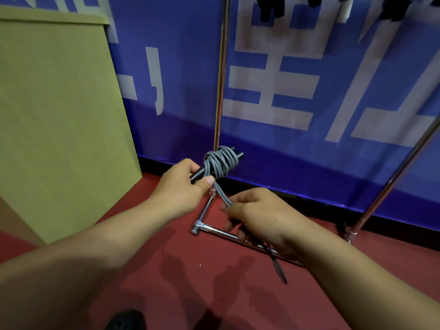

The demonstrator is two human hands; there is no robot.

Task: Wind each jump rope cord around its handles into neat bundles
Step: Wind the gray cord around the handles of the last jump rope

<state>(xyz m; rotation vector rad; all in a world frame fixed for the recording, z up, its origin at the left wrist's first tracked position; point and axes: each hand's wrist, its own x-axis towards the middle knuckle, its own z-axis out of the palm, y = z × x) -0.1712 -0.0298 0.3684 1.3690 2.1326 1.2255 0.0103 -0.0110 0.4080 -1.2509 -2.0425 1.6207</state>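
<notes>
While held in the air above the red floor, near a chrome rack base, two black handles side by side, bound by a thick coil of grey cord. Left hand curled round the handles' near end, thumb pressed at the coil's edge. Right hand just below, fingers pinching the doubled cord stretched taut from the coil, a dark strap end dangling beneath the palm; blue banner behind, board at left.
</notes>
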